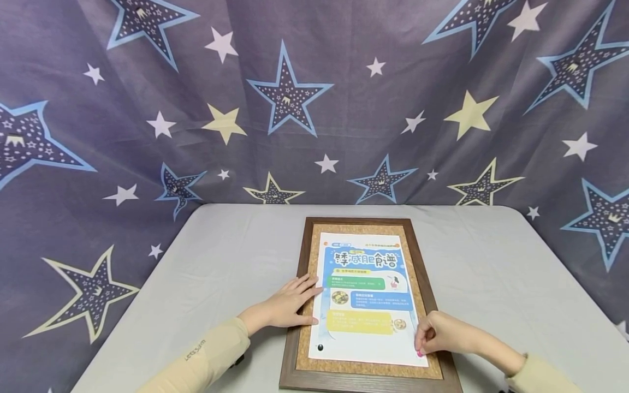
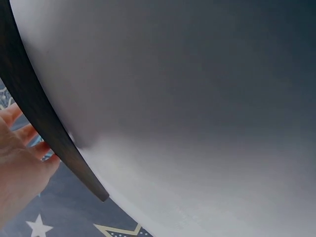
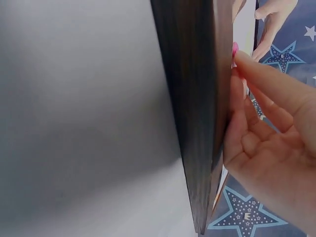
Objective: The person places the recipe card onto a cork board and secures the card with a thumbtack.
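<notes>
A printed paper poster point(image 1: 367, 349) with Chinese text and coloured boxes lies on a cork board point(image 1: 301, 357) with a dark brown wooden frame point(image 1: 291, 349). My left hand point(image 1: 287, 303) rests across the frame's left side, fingers spread, fingertips on the poster's left edge. At the poster's lower right corner my right hand point(image 1: 444, 333) pinches a pink push pin point(image 3: 235, 48) between thumb and finger; how deep it sits is hidden. A dark push pin point(image 1: 320, 347) is at the lower left corner. Orange spots, apparently pins, mark both upper corners.
The board lies on a table covered with a pale grey cloth point(image 1: 236, 245). Behind and around the table hangs a dark grey-purple curtain point(image 1: 344, 33) printed with stars. In the right wrist view, the frame's thick side edge point(image 3: 190, 98) stands close to the right hand.
</notes>
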Tool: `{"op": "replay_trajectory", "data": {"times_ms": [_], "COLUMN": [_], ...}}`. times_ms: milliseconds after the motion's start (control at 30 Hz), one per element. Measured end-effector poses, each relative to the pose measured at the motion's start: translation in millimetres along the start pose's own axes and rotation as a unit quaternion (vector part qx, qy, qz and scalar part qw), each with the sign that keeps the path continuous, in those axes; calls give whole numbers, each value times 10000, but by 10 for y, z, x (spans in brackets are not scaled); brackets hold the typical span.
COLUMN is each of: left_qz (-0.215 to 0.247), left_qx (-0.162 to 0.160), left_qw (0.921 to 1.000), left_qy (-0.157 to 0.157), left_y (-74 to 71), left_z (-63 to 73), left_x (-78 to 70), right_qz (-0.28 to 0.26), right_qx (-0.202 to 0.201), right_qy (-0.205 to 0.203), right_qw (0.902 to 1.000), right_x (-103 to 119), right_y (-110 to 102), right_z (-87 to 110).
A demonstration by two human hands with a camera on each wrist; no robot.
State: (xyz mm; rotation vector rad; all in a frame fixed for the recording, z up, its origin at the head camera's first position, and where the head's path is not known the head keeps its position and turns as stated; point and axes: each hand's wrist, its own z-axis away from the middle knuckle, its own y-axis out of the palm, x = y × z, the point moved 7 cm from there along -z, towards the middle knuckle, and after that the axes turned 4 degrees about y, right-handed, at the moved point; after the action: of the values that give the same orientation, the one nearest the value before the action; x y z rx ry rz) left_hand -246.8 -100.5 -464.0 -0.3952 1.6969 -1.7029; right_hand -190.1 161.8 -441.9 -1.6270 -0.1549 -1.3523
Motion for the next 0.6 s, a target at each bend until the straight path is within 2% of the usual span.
{"op": "replay_trajectory", "data": {"times_ms": [133, 367, 500, 600], "left_qz": [-16, 3, 50, 124], "left_qx": [31, -23, -149, -369], "left_qw": [10000, 10000, 9997, 9990], "left_qy": [-28, -71, -166, -238], "left_y": [-13, -71, -107, -154], "left_z": [-2, -2, 20, 55], "left_x": [5, 8, 37, 71], "right_qz": [-8, -148, 179, 582], "right_qx": [-62, -243, -595, -989], "right_qy": [-148, -118, -119, -72], "right_qw": [9999, 9995, 9980, 9934], "right_x": [-3, -39, -36, -33], "right_y": [-19, -118, -222, -322], "right_z": [6, 27, 40, 44]}}
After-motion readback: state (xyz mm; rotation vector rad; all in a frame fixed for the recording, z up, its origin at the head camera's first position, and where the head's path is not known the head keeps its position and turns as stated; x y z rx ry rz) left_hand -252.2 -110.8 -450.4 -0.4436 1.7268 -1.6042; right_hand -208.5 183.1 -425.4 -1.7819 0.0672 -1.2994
